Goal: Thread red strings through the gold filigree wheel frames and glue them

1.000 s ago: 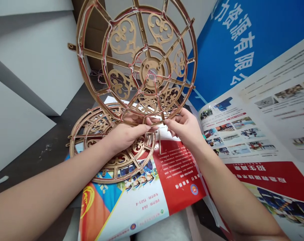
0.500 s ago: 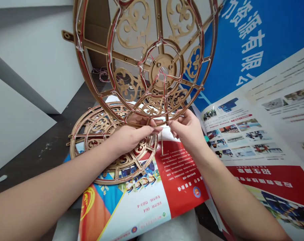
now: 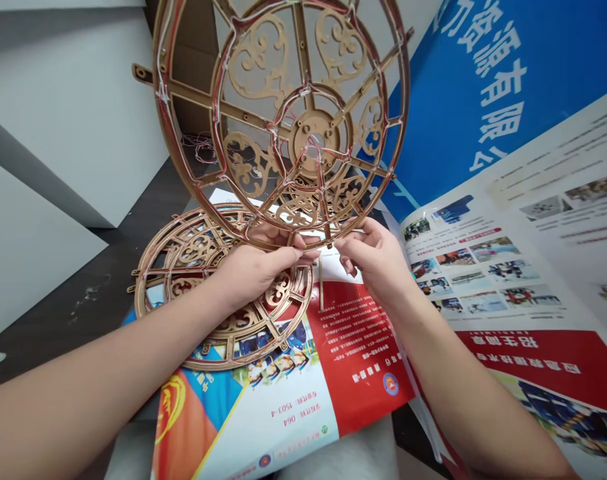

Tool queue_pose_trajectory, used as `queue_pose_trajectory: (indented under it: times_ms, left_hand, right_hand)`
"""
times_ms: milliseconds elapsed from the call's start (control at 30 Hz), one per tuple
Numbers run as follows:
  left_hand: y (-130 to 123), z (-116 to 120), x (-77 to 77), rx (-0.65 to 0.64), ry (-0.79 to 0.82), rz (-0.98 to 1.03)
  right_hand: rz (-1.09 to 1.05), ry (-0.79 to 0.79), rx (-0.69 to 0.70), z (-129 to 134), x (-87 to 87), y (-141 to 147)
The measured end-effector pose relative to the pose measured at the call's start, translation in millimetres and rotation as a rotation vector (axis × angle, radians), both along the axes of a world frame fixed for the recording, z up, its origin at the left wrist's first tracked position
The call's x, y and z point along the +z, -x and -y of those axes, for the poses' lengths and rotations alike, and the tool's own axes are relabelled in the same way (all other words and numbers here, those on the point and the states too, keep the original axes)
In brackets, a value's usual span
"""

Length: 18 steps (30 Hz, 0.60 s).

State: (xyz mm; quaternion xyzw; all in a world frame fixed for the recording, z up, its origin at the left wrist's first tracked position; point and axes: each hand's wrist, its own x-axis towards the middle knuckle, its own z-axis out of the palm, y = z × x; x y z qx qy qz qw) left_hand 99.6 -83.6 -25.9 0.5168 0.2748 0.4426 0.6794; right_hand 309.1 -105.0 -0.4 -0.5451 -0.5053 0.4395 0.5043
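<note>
Fingers of the left hand [image 3: 256,273] and right hand [image 3: 376,263] clamp the raised fretwork wheel [image 3: 313,137]; a slip could drop it onto the lower wheel [image 3: 196,248] beneath them

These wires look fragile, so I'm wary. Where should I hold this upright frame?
Take the frame by its lower outer rim, from underneath, as the left hand and right hand do: the rim looks sturdy, while the inner scrollwork is thin and wire-laced.

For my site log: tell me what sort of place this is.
Probably a makeshift craft corner, perhaps at a school or training organisation: a gold fretwork wheel strung with thin wires, a red-and-white printed enrolment brochure spread beneath it, and a blue banner with white Chinese lettering.
</note>
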Motion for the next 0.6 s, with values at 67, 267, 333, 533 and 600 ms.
queue_pose_trajectory:
  times_ms: [67, 267, 333, 533, 600]
  left_hand:
    - [0.2, -1.0, -2.5, 0.008, 0.021, 0.028]
    - [-0.2, -2.8, -2.8, -0.047, -0.024, 0.02]
    - [-0.2, -3.2, -2.1, -0.054, -0.035, 0.018]
    - [0.4, -3.1, -2.5, -0.04, -0.058, 0.006]
    - [-0.4, -1.9, -1.7, -0.035, -0.056, 0.019]
  right_hand:
    - [-0.003, 0.013, 0.004, -0.1, 1.0, -2.6]
    - [0.016, -0.008, -0.002, -0.4, 1.0, 1.0]
    - [0.008, -0.011, -0.003, -1.0, -0.2, 2.7]
    - [-0.025, 0.009, -0.015, -1.3, -1.3, 5.7]
    - [-0.024, 0.011, -0.02, -0.8, -0.4, 6.8]
